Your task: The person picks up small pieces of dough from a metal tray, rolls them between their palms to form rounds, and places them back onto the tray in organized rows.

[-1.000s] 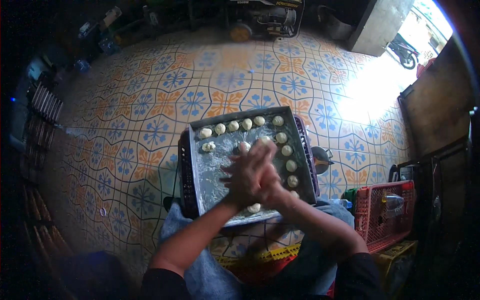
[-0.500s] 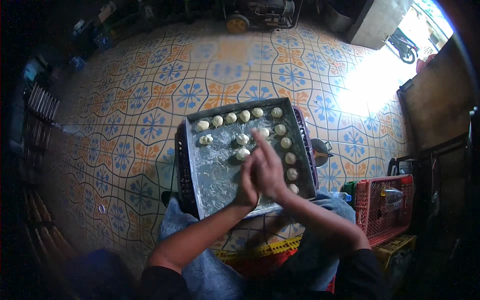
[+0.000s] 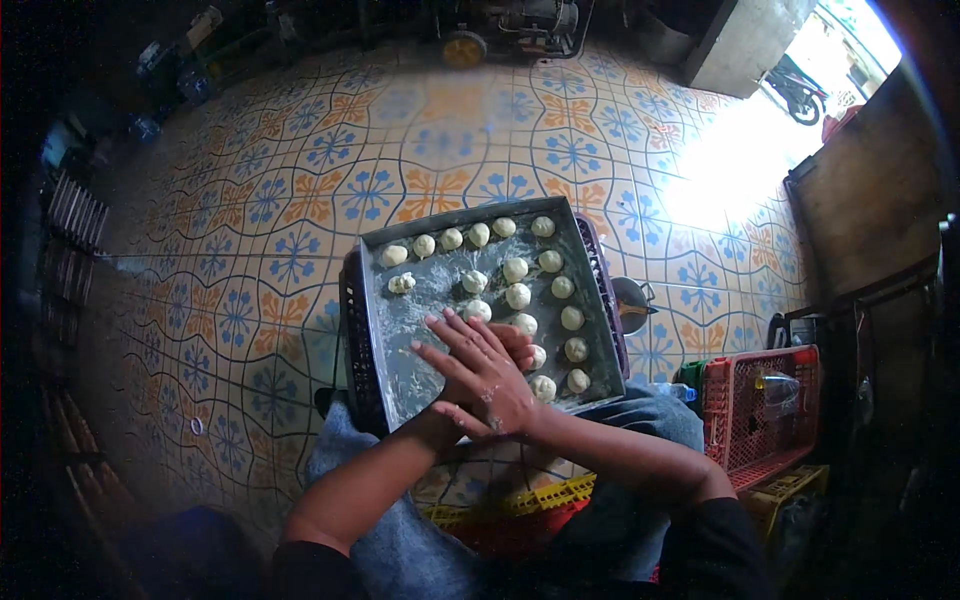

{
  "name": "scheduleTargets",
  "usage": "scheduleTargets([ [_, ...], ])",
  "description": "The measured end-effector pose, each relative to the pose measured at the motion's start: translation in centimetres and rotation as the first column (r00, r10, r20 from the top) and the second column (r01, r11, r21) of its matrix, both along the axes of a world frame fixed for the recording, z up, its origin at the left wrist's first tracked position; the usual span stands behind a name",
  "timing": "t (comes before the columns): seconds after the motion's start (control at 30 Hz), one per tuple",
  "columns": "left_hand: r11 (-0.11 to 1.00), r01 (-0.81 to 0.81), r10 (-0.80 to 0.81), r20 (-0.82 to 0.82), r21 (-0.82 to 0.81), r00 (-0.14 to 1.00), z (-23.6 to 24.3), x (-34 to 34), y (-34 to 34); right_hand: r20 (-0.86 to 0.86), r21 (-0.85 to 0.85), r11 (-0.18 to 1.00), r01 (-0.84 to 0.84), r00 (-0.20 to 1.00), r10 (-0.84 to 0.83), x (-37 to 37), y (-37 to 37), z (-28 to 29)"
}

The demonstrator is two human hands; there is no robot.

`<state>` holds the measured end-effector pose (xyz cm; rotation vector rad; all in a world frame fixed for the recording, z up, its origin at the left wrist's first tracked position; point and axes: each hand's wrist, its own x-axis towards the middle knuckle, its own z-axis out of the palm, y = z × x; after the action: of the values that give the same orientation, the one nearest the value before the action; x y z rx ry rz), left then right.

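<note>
My right hand (image 3: 492, 388) lies across my left, its floury fingers stretched out and spread toward the left. Beneath it my left hand (image 3: 518, 343) is mostly covered; only its bent fingertips show past the right hand's edge. Whatever sits between the palms is hidden. Both hands are above the near half of a square metal tray (image 3: 408, 328) dusted with flour. Round pale dough balls (image 3: 515, 269) line its far and right sides, with an inner row beside the hands. A rougher, lumpy dough piece (image 3: 401, 283) rests near the left side.
A dark purple plastic crate (image 3: 597, 255) supports the tray in front of my knees. To the right are a metal pan (image 3: 632, 300) and a red crate (image 3: 740, 425) with a clear bottle (image 3: 778, 388). A yellow crate edge (image 3: 560, 494) shows between my legs. A wheeled machine (image 3: 510, 30) stands far ahead.
My right hand has turned from upright against the left to lying flat over it, fingers now pointing left. Both hands have shifted slightly left and nearer, uncovering more of the inner dough row.
</note>
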<state>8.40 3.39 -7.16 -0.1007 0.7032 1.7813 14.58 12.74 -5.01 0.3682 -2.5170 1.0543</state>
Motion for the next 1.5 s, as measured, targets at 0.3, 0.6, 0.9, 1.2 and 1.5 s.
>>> scheduleTargets([
  [0.3, 0.992, -0.026, 0.021, -0.040, -0.125, 0.999, -0.8, 0.3, 2.1, 0.081, 0.015, 0.997, 0.069, 0.994, -0.070, -0.8, 1.4, 0.2],
  [0.6, 0.987, -0.027, 0.018, -0.059, -0.156, 0.998, -1.3, -0.1, 2.4, 0.125, 0.149, 0.985, 0.084, 0.987, -0.103, -0.9, 1.9, 0.9],
  [0.9, 0.951, -0.114, 0.067, -0.168, -0.287, 0.983, -0.3, 2.6, 3.2, 0.248, -0.194, 0.936, 0.293, 0.938, -0.242, -2.3, 6.4, 1.5],
  [1.2, 0.967, -0.137, 0.109, 0.139, 0.214, 0.984, 0.0, 0.4, 2.2, 0.163, -0.160, 0.987, 0.010, 0.986, 0.016, -2.3, 4.1, 0.4],
  [1.5, 0.977, -0.147, 0.145, -0.025, -0.157, 0.989, 0.9, 0.3, 2.4, 0.345, -0.146, 0.903, 0.405, 0.876, -0.337, -3.4, 8.4, -0.2],
])
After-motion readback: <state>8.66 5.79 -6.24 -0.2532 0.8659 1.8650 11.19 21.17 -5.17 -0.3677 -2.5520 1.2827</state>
